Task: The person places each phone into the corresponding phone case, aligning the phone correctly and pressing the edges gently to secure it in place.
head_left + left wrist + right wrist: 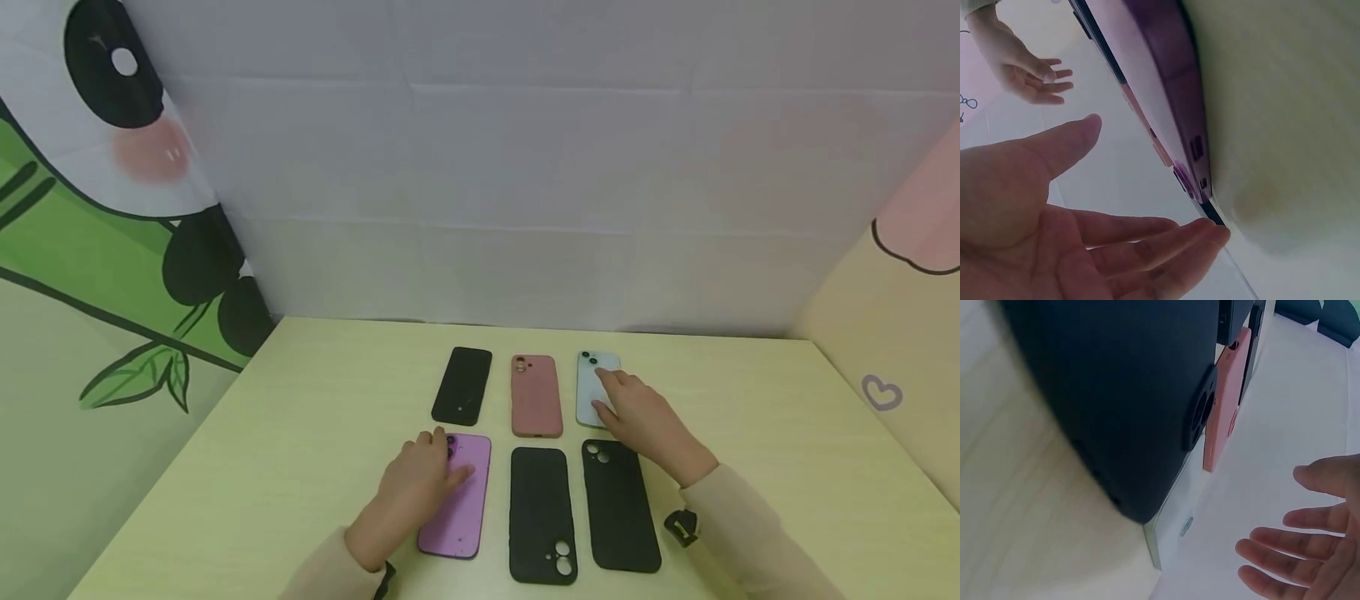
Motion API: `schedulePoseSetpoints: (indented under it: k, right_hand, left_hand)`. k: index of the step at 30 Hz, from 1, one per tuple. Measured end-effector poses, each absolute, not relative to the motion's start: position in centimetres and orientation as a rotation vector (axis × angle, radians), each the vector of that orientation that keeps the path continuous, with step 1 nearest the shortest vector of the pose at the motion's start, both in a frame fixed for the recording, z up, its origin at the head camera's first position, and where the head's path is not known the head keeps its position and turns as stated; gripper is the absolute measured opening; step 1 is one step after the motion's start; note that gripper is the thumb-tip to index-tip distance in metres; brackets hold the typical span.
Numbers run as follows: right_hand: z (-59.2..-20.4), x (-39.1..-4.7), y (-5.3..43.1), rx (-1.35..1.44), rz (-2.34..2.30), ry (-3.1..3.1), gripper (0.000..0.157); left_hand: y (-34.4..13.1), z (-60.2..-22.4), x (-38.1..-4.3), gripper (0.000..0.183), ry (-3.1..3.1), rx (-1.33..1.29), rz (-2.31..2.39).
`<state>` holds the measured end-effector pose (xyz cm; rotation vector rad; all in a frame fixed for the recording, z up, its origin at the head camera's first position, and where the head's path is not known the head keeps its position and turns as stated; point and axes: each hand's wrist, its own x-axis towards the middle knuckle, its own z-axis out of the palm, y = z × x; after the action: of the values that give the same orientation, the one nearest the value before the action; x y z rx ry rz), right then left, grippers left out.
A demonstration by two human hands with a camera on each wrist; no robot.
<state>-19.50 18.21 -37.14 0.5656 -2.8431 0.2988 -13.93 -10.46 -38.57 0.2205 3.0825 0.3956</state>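
Note:
A purple phone (461,521) lies back up on the table, its camera end away from me. My left hand (415,483) is at its left side, fingers near the camera end and thumb over its back. In the left wrist view, the fingers are extended and the thumb stands apart. At the back right lies a light blue phone (588,396). My right hand (647,419) hovers over its right side; in the right wrist view that hand (1316,544) has spread fingers and holds nothing. Whether the left fingertips touch the purple phone is unclear.
A black phone (462,386) and a pink phone case (536,396) lie in the back row. Two black cases with camera cutouts, one left (542,508) and one right (621,512), lie in front. A pale cloth wall (525,167) stands behind the table (262,467).

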Motion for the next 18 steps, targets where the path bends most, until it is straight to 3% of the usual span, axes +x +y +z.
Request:
schedulePoseSetpoints:
  k: [18]
  right_hand:
    - [-36.9,-21.7,14.5,0.69,0.343,-2.906,0.047]
  left_hand:
    - [-8.7,-39.4,-13.0,0.081,3.1,0.084,0.261]
